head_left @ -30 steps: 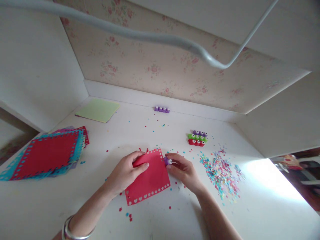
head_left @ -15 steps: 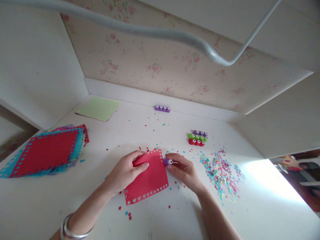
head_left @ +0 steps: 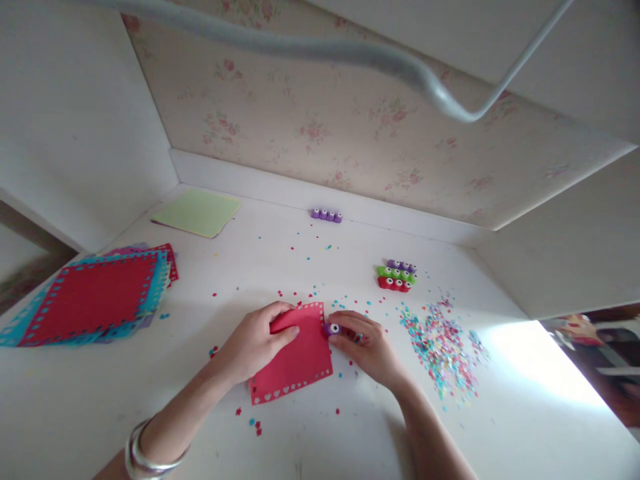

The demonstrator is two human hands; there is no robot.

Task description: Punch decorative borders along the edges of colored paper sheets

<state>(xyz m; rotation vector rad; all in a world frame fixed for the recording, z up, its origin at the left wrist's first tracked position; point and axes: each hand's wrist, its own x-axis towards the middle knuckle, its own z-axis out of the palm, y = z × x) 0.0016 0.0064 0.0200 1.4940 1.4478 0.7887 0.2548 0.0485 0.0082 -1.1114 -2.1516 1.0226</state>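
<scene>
Right hand [head_left: 369,344] pinches a purple punch [head_left: 331,329], long axis sideways, pointing left at the red sheet [head_left: 306,348] the left hand [head_left: 260,341] grips

One head-worn camera is looking forward and down over the counter [head_left: 350,440], facing the flowered wall [head_left: 270,133] beyond, viewing the left hand [head_left: 256,340] and the right hand [head_left: 371,347] from above at close range.

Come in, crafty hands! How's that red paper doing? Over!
Left hand pinching red paper. Right hand holding purple craft punch at paper's right edge. Holes along near edge. Confetti pile off right, clear of punch.
</scene>
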